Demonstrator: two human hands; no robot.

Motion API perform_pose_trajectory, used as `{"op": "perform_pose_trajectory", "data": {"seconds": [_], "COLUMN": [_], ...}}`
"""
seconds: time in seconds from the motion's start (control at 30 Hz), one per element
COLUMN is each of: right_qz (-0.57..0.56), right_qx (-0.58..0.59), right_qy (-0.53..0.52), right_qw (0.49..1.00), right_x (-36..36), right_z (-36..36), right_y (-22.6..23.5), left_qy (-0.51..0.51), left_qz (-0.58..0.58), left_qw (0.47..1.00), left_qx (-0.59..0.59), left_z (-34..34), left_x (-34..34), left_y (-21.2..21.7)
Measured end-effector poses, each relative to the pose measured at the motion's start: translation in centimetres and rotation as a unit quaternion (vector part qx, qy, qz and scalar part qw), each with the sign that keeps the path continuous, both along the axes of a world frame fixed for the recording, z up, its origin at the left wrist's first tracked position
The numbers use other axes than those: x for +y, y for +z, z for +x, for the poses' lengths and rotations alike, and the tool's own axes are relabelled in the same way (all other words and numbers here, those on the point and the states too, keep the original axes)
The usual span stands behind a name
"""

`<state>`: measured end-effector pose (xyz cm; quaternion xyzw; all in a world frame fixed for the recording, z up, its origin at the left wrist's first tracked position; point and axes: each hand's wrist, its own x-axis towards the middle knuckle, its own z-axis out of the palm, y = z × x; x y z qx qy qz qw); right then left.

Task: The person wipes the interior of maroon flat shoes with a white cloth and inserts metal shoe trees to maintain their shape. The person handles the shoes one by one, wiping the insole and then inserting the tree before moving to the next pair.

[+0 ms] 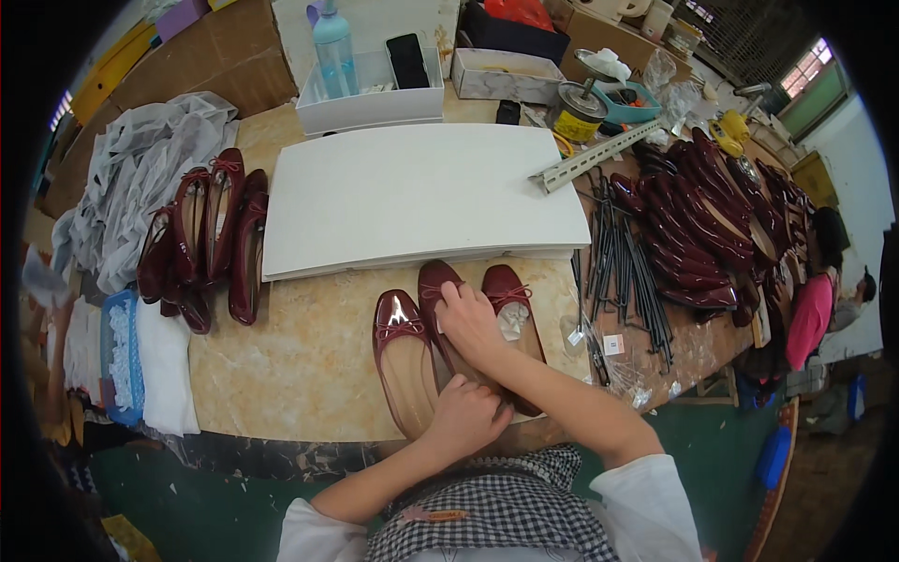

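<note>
Three glossy dark red ballet flats with bows lie side by side before me, toes pointing away. Both my hands are at the middle ballet flat (436, 273). My right hand (471, 323) is closed, fingers bent at the shoe's mouth by the bow; a whitish bit shows at the fingertips, too small to name. My left hand (470, 413) closes round its heel end, which the fingers mostly hide. Just left, the left ballet flat (397, 313) shows a bare beige insole. Crumpled white paper (512, 321) fills the front of the right ballet flat (503, 279), partly behind my right arm.
Beyond the shoes lies a stack of white sheets (412, 192) with a slotted metal bar (599, 157) across its right corner. More dark red flats (223, 211) stand left; a large heap (698, 225) lies right beside thin black rods (618, 272). A blue basket (120, 356) sits far left.
</note>
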<state>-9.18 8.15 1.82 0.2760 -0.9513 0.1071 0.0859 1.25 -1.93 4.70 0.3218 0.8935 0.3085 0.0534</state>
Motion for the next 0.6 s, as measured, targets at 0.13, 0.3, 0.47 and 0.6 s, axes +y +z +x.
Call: {"op": "perform_pose_trajectory", "data": {"seconds": [0.13,0.3,0.47,0.6], "right_qz": [-0.094,-0.025,-0.016,-0.147], "right_qx": [-0.051,-0.046,-0.045,0.004], "right_qy": [-0.005,-0.082,-0.103,-0.070], "right_qw": [0.994,0.995,0.994,0.987], "right_x": [1.7,2.1,1.2,5.3], "right_z": [0.9,-2.7,-2.5,2.4], "right_y": [1.3,0.2,0.7,3.3], "left_qy": [0.024,0.012,-0.097,0.140], "left_qz": [0.024,0.026,-0.131,-0.115], "left_qw": [0.999,1.000,0.986,0.897], "left_qx": [-0.043,0.011,0.030,0.404], "left_z": [-0.4,0.3,-3.2,-19.9], "left_x": [-0.3,0.3,-0.4,-3.5], "left_y": [-0.5,-1.1,1.0,4.8]}}
